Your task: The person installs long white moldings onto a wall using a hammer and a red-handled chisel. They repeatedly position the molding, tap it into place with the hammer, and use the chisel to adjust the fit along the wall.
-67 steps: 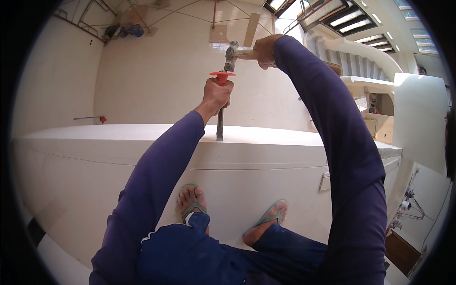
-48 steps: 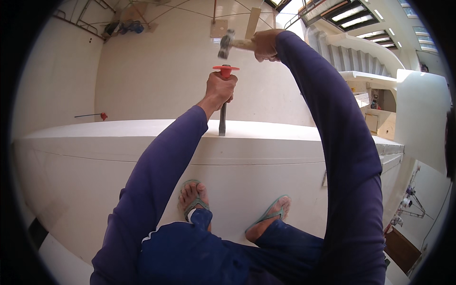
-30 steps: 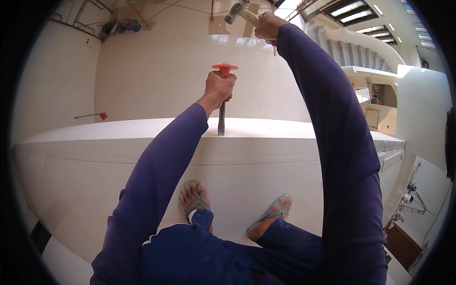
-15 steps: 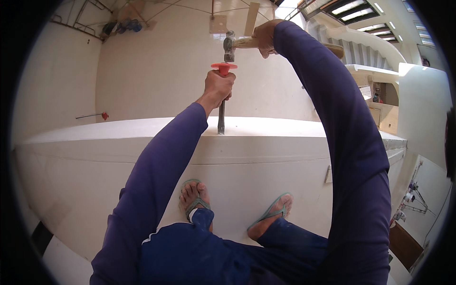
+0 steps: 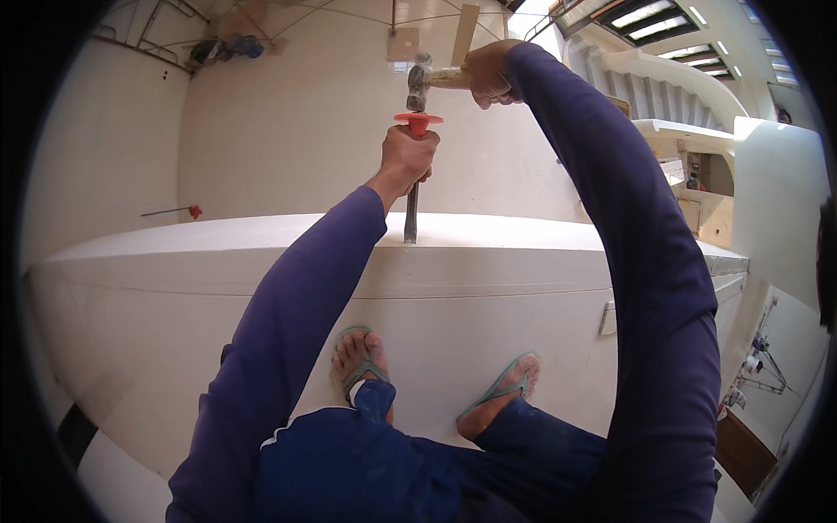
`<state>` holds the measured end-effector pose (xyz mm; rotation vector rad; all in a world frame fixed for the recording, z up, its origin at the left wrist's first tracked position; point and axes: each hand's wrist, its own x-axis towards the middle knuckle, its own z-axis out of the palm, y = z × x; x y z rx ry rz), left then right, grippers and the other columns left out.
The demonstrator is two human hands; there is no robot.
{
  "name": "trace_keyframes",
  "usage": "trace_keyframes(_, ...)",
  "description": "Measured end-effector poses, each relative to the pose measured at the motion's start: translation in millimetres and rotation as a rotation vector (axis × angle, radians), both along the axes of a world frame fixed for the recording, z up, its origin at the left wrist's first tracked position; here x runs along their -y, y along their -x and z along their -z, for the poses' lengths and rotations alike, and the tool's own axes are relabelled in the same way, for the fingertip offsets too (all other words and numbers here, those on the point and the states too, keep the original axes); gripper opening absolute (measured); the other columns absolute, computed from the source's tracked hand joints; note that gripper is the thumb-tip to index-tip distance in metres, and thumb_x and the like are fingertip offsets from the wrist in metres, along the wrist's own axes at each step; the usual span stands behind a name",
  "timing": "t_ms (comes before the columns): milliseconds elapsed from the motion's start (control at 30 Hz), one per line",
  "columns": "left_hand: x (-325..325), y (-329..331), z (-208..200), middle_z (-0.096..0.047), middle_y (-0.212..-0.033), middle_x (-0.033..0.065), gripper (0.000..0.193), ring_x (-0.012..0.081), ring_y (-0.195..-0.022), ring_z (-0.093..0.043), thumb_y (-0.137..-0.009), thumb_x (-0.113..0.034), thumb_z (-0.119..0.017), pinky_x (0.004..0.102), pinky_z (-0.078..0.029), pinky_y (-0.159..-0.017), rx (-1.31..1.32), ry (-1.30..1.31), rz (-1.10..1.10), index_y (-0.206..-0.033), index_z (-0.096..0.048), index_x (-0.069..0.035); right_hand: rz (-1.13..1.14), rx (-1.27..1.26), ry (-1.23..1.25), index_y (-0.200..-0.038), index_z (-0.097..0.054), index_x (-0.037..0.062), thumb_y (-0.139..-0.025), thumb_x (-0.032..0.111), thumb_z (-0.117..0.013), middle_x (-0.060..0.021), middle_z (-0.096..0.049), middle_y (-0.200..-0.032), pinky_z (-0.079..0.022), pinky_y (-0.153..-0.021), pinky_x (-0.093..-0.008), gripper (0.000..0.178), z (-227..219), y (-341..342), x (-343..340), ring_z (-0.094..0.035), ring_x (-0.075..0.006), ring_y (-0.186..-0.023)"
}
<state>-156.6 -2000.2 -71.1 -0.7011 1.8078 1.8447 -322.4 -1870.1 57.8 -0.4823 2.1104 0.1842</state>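
Observation:
My left hand is wrapped round the grip of a chisel, which has a red round hand guard at its top. The chisel stands nearly upright, its tip on the white ledge. Above it, my right hand is closed on the wooden handle of a hammer. The hammer's metal head is right at the chisel's top end, touching or almost touching it. My left fingers hide most of the grip.
My sandalled feet stand on a pale surface just this side of the ledge. Beyond and below it, a red-ended rod lies at the left. Bundled things sit far left. Stairs are at the far right.
The chisel's upper end and my left hand have shifted slightly right. The hammer head has come slightly closer to the chisel's top. Both hands keep their hold.

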Motion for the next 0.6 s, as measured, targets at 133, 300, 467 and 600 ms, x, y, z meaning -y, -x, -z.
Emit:
trace_keyframes(133,-3,-3,-4,-0.05,-0.058,0.0013,0.022,0.0122,-0.041,-0.048,-0.092,-0.011,-0.062,0.0316,-0.039,-0.04,-0.017,0.009,-0.005,-0.073,-0.052,-0.007,0.075,-0.128,0.047,-0.099,-0.07,-0.0013,-0.081,0.007,-0.075,-0.0068,-0.061,-0.065,-0.048,-0.049,-0.037,0.021,3,-7,-5,-0.058,-0.0192,-0.052)
trace_keyframes(300,-3,-2,-7,-0.05,-0.058,0.0014,0.022,0.0125,-0.041,-0.048,-0.092,-0.011,-0.063,0.0319,-0.04,-0.04,-0.03,-0.019,0.002,-0.073,-0.053,-0.007,-0.042,-0.039,0.008,-0.096,-0.069,-0.0019,-0.08,0.008,-0.076,-0.0061,-0.06,-0.063,-0.048,-0.05,-0.0374,0.019,1,-4,-4,-0.056,-0.0184,-0.051)
trace_keyframes(467,-1,-3,-4,-0.05,-0.057,0.0017,0.022,0.0131,-0.041,-0.049,-0.092,-0.011,-0.063,0.0323,-0.04,-0.04,-0.022,0.005,-0.009,-0.073,-0.054,-0.007,0.285,-0.065,0.172,-0.1,-0.068,-0.0023,-0.081,0.008,-0.077,-0.0055,-0.06,-0.064,-0.05,-0.051,-0.0367,0.024,-2,-22,-14,-0.057,-0.0176,-0.052)
trace_keyframes(600,-4,-2,-8,-0.051,-0.056,0.0018,0.021,0.0132,-0.041,-0.049,-0.092,-0.011,-0.063,0.0323,-0.039,-0.04,-0.023,0.014,-0.005,-0.074,-0.054,-0.006,-0.04,-0.079,-0.004,-0.104,-0.068,-0.0029,-0.079,0.006,-0.073,-0.0071,-0.062,-0.065,-0.052,-0.05,-0.0384,0.027,-2,-9,-13,-0.06,-0.0198,-0.053)
